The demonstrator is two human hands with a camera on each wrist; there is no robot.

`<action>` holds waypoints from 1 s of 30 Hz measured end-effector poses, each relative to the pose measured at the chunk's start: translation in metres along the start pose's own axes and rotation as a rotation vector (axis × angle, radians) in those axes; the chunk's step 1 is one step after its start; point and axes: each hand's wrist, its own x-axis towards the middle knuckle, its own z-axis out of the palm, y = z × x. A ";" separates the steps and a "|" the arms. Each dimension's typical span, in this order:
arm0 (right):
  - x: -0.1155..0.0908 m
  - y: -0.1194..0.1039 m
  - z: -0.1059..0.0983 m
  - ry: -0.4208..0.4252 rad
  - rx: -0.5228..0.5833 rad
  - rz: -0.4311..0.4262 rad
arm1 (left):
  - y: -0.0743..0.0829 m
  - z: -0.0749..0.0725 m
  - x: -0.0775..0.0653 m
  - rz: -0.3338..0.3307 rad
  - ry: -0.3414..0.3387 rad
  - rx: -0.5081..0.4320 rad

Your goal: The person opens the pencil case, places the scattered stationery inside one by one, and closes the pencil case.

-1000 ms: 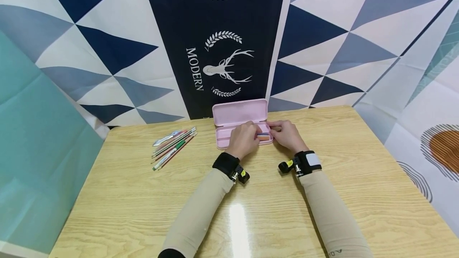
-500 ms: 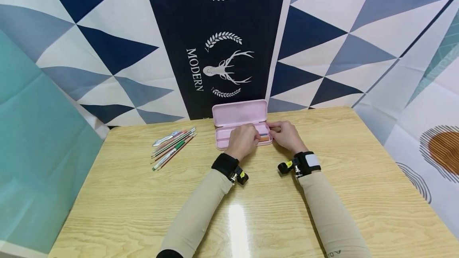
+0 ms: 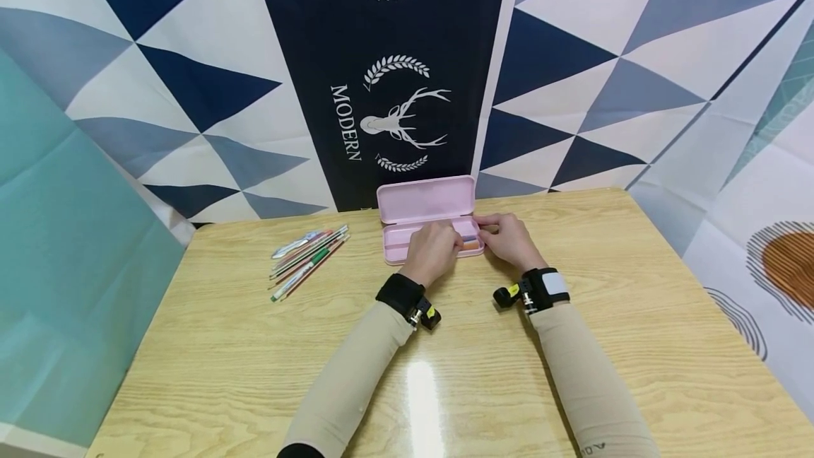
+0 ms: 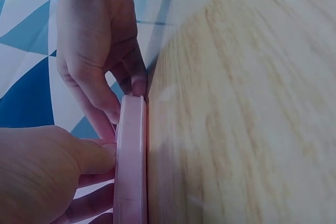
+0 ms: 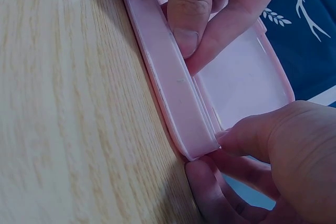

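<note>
A pink pencil case (image 3: 396,251) lies with its lid (image 3: 426,201) raised against the wall. My left hand (image 3: 431,254) reaches into the tray with bent fingers and pinches the left end of an orange-and-blue eraser (image 3: 471,245); the fingertips are partly hidden by the case's front wall. In the right wrist view the left thumb (image 5: 186,40) and forefinger come close together behind that wall. My right hand (image 3: 511,240) grips the case's right end, with the thumb (image 5: 236,139) at the rim and other fingers below the corner.
Left of the case lies a loose bundle of pencils (image 3: 309,260), among them a green-and-white pen (image 3: 299,280). A pale blue-and-white item (image 3: 294,244) rests behind them. Patterned cloth (image 3: 407,41) hangs behind the table's back edge.
The left fingers have shifted very slightly at the eraser, and less of its blue part shows than a second ago. My right hand has stayed on the case's end.
</note>
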 end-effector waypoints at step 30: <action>0.002 0.003 0.002 0.005 0.013 -0.023 | 0.002 -0.011 0.000 -0.029 0.071 -0.073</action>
